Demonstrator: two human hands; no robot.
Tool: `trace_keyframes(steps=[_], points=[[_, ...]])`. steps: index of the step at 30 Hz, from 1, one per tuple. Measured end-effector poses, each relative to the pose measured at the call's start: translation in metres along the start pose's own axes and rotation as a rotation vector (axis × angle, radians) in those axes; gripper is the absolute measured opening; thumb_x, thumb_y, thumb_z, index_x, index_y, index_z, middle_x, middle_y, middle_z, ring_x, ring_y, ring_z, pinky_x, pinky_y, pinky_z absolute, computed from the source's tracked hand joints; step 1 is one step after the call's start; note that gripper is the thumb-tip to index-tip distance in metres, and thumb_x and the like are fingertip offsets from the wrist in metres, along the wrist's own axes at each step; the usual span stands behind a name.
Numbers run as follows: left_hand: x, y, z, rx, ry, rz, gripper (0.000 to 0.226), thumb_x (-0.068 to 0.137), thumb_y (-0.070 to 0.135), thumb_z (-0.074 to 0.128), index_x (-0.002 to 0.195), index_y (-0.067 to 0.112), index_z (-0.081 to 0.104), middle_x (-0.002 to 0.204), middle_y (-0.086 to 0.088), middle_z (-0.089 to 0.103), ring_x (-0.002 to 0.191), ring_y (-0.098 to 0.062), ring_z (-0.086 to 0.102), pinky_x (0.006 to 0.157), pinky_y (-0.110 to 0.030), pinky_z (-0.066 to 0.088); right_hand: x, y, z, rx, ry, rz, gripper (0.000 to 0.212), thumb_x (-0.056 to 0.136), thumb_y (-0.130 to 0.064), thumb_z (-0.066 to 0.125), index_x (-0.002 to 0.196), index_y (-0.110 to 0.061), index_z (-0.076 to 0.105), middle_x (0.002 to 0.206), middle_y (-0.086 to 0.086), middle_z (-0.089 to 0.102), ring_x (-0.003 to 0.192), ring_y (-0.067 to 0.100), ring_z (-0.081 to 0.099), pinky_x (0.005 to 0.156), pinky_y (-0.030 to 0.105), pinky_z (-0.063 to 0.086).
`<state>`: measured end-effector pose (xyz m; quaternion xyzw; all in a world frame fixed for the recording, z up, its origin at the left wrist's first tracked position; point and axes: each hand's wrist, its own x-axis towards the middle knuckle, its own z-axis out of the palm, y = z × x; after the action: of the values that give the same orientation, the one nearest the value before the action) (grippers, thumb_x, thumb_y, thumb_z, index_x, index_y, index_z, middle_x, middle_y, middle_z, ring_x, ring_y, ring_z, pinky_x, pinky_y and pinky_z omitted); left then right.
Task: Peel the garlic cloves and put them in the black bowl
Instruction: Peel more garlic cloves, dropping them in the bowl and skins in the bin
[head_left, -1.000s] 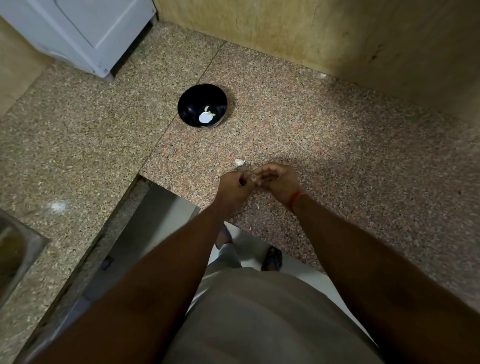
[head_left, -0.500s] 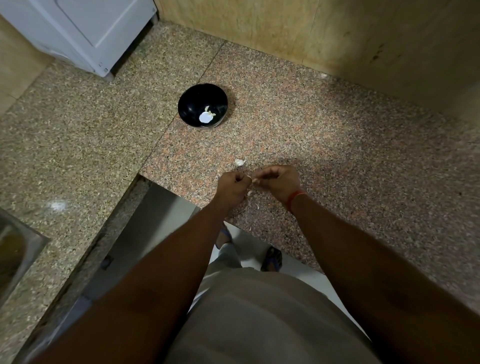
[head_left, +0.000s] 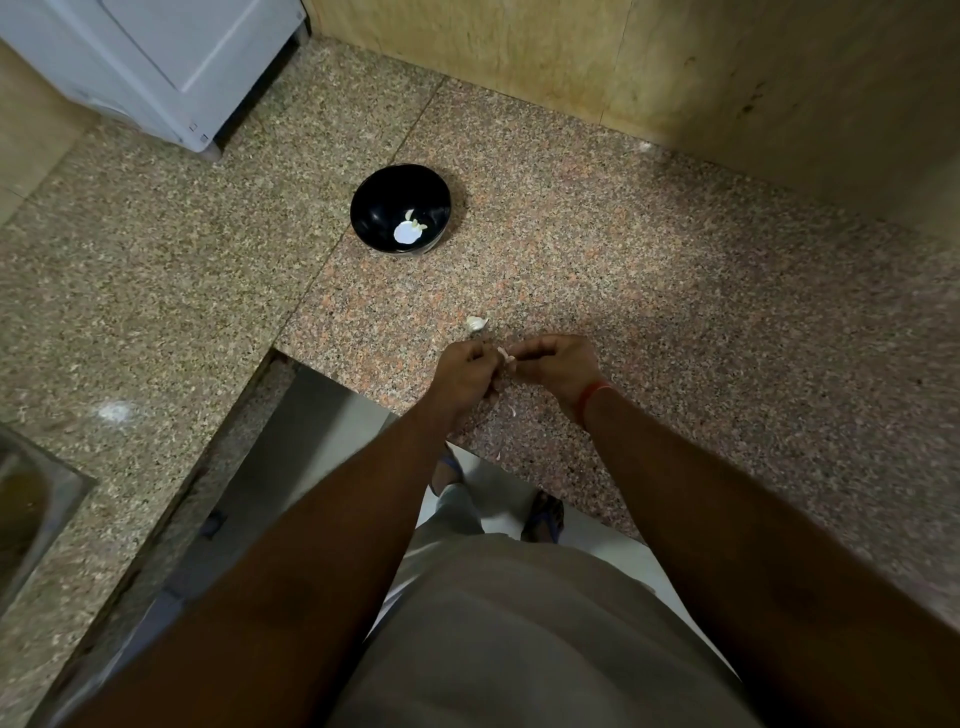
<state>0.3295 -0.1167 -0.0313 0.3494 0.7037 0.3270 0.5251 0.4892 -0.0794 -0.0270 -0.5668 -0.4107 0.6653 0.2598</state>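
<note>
Closest in, both forearms reach out over the edge of the speckled granite counter (head_left: 675, 291). The left hand (head_left: 464, 375) has its fingers curled in, and the right hand (head_left: 558, 364), the one with a red thread (head_left: 592, 396) round the wrist, has its fingertips bunched together. Between them they're pinching a garlic clove (head_left: 505, 355), a little pale bit poking out right where the two hands meet. How much skin is left on it I can't tell, it's too small.

A few thin pale scraps (head_left: 511, 412) lie on the stone just under the hands. Just past the left knuckles there's another whole clove (head_left: 477, 323) sitting loose on the counter, close but not touching.

Further back, well apart from the hands, is the black bowl (head_left: 384, 200), with a couple of peeled white pieces (head_left: 410, 230) in the bottom. Behind that, a white appliance (head_left: 171, 67) far left and the tan wall (head_left: 675, 62). Steel sink corner (head_left: 31, 499) at the left edge.
</note>
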Motion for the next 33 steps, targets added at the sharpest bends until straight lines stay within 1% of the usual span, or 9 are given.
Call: trace_keyframes(steps=[4, 8, 12, 16, 22, 26, 28, 31, 33], points=[[0.0, -0.001, -0.002, 0.038, 0.004, 0.014, 0.033, 0.103, 0.011, 0.055, 0.081, -0.011, 0.066, 0.059, -0.015, 0.06, 0.042, -0.022, 0.054, 0.049, -0.033, 0.051, 0.002, 0.002, -0.002, 0.058, -0.001, 0.014, 0.016, 0.079, 0.004, 0.082, 0.088, -0.008, 0.077, 0.086, 0.009, 0.077, 0.08, 0.02, 0.075, 0.074, 0.033, 0.062], [0.011, -0.012, -0.006, 0.272, 0.109, 0.064, 0.034, 0.092, 0.027, 0.059, 0.068, 0.004, 0.067, 0.059, -0.014, 0.066, 0.052, -0.032, 0.064, 0.059, -0.044, 0.059, 0.004, 0.003, -0.003, 0.111, -0.001, 0.039, 0.015, 0.085, 0.003, 0.077, 0.096, -0.006, 0.077, 0.089, 0.008, 0.077, 0.084, 0.021, 0.074, 0.079, 0.039, 0.064], [0.008, -0.012, -0.006, 0.48, 0.175, 0.202, 0.028, 0.088, 0.019, 0.064, 0.065, 0.003, 0.068, 0.061, -0.013, 0.067, 0.053, -0.02, 0.058, 0.059, -0.026, 0.037, 0.001, 0.003, -0.006, 0.176, 0.006, 0.073, 0.013, 0.087, 0.004, 0.075, 0.093, -0.007, 0.076, 0.084, 0.005, 0.076, 0.08, 0.018, 0.074, 0.072, 0.032, 0.062], [0.004, -0.009, -0.007, 0.501, 0.209, 0.285, 0.013, 0.078, 0.006, 0.077, 0.065, 0.007, 0.074, 0.06, 0.004, 0.065, 0.049, 0.005, 0.05, 0.055, -0.004, 0.035, -0.001, 0.004, -0.008, 0.193, 0.023, 0.099, 0.012, 0.086, 0.007, 0.075, 0.09, -0.003, 0.074, 0.082, 0.008, 0.076, 0.075, 0.02, 0.074, 0.067, 0.029, 0.061], [0.003, -0.008, -0.002, 0.572, 0.179, 0.455, 0.016, 0.074, 0.009, 0.063, 0.061, 0.008, 0.073, 0.059, -0.004, 0.069, 0.045, -0.008, 0.05, 0.056, -0.021, 0.036, 0.001, 0.008, -0.01, 0.188, 0.011, 0.119, 0.013, 0.087, 0.007, 0.073, 0.093, -0.004, 0.072, 0.091, 0.015, 0.074, 0.077, 0.024, 0.073, 0.072, 0.034, 0.064], [0.001, -0.005, 0.001, 0.527, 0.149, 0.542, 0.02, 0.073, -0.006, 0.065, 0.072, 0.008, 0.08, 0.064, -0.002, 0.072, 0.052, 0.014, 0.054, 0.058, 0.001, 0.031, 0.002, 0.01, -0.012, 0.197, 0.0, 0.138, 0.013, 0.087, 0.007, 0.073, 0.095, -0.003, 0.071, 0.095, 0.018, 0.075, 0.082, 0.027, 0.073, 0.075, 0.036, 0.064], [0.002, -0.006, 0.002, 0.533, 0.157, 0.533, 0.019, 0.077, -0.005, 0.069, 0.075, 0.01, 0.08, 0.066, -0.001, 0.073, 0.052, 0.007, 0.056, 0.059, -0.005, 0.035, 0.002, 0.011, -0.013, 0.184, -0.01, 0.144, 0.013, 0.088, 0.007, 0.072, 0.098, -0.001, 0.071, 0.096, 0.018, 0.074, 0.083, 0.026, 0.073, 0.075, 0.036, 0.064], [0.002, -0.007, 0.004, 0.533, 0.128, 0.584, 0.008, 0.083, 0.008, 0.073, 0.079, 0.011, 0.079, 0.067, -0.002, 0.071, 0.056, -0.012, 0.06, 0.057, -0.026, 0.045, 0.002, 0.011, -0.014, 0.132, -0.027, 0.143, 0.017, 0.09, 0.008, 0.07, 0.107, 0.005, 0.07, 0.09, 0.014, 0.075, 0.077, 0.02, 0.074, 0.074, 0.034, 0.064], [0.002, -0.007, 0.003, 0.537, 0.089, 0.614, 0.007, 0.084, 0.015, 0.078, 0.078, 0.012, 0.077, 0.066, 0.0, 0.068, 0.058, -0.014, 0.059, 0.059, -0.029, 0.044, 0.001, 0.011, -0.015, 0.108, -0.037, 0.133, 0.019, 0.09, 0.009, 0.069, 0.108, 0.007, 0.07, 0.086, 0.011, 0.076, 0.074, 0.017, 0.075, 0.073, 0.033, 0.064]])
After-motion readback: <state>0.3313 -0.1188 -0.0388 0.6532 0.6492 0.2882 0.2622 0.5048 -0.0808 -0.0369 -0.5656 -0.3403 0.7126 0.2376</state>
